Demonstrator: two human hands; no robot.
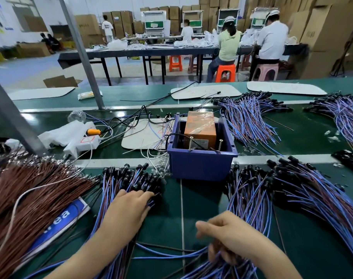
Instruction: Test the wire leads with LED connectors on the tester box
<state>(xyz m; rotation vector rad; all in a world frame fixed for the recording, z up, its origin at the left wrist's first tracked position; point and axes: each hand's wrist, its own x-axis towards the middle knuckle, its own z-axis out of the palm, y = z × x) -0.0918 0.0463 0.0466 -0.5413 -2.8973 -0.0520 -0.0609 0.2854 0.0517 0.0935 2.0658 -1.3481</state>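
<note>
Left hand (pixel 129 204), fingers straight, rests on blue wire leads with black LED connectors (pixel 127 178), lying lengthwise toward the orange tester box (pixel 199 127) ahead. Right hand (pixel 230 235), further back, clenches a blue wire bundle (pixel 217 267).

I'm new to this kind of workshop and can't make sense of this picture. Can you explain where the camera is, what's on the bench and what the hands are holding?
There is no machine here, just a person working. The one picture comes from a camera on their head, looking down at both hands. On the green bench stands a blue bin with an orange tester box inside. Blue leads with black connectors lie in piles around it, and brown wires lie far left. The left hand touches the left pile. The right hand grips a bundle of leads.
</note>
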